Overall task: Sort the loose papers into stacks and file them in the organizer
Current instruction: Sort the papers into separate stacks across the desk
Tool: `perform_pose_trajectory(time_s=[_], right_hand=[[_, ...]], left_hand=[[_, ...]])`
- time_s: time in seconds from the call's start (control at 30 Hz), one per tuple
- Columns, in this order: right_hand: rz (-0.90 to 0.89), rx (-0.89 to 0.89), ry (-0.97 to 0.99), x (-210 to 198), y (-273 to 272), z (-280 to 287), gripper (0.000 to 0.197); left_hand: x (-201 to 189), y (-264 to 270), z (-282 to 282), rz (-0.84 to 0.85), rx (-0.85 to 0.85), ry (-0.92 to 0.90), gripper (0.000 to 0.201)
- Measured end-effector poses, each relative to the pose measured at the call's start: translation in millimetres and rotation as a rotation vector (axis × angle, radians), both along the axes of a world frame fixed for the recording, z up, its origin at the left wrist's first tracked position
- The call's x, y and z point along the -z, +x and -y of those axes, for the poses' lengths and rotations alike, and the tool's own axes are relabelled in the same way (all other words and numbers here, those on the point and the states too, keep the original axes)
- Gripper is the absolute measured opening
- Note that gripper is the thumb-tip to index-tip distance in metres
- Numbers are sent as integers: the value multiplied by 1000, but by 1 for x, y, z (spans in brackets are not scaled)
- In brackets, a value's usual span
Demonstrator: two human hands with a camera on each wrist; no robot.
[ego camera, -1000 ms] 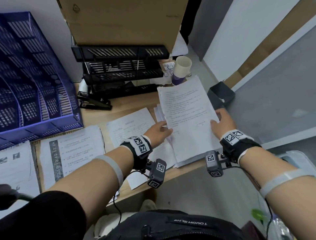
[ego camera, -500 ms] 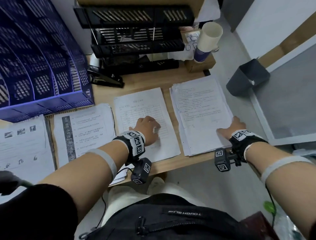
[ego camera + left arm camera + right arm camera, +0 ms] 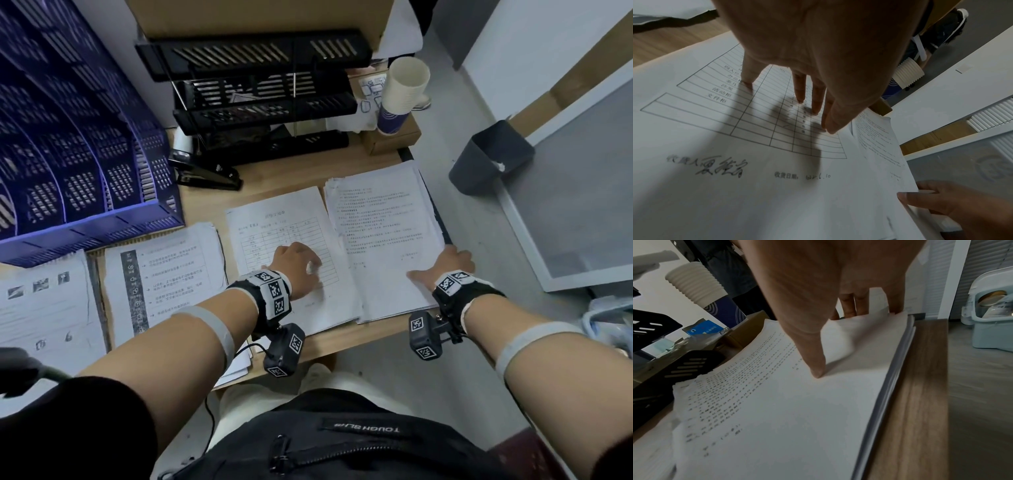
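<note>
Papers lie in four piles along the wooden desk (image 3: 270,185), placed relative to the black tiered organizer (image 3: 260,102) at its back: a picture sheet (image 3: 44,308) and a banded sheet (image 3: 164,274) to its lower left under the blue file rack (image 3: 78,144). Table form (image 3: 274,233) lies directly in front of it, left hand (image 3: 296,265) resting on it with straight fingertips (image 3: 800,95) touching, nothing grasped. Text stack (image 3: 380,236), front right at the desk edge, has right hand (image 3: 445,265) pinching its raised right edge, thumb (image 3: 818,369) pressing on top.
</note>
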State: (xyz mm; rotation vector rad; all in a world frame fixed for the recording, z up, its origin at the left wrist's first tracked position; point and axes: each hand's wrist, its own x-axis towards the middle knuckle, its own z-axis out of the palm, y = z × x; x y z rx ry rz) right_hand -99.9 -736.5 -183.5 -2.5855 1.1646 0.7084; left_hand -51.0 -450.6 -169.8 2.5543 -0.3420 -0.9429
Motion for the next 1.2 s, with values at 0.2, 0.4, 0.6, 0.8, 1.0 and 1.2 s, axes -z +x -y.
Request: perform_pose_trajectory(time_s=[0.2,0.4,0.6,0.8,1.0,1.2], right_hand=[[106,-31,-29,-9,2,-14,90],[348,-230,229,-32,39,-91,73],[379,-482,622,-48,48,-230,42],[207,-679,846,-47,19,-364,21],[23,-808,872,-38,-8,-453,22],[-105,-591,960,-30,-22,-517,47]], left_hand=[[-5,2,-16,-10,-133,-103,35],[-22,-6,-74,57,-320,-139,32],[-30,-36,-185,133,-604,-90,31],[-21,-76,-311,192,-940,-10,27],[-13,-119,-412,217,-1237,157,40],[-5,-146,-483,12,-1225,240,52]])
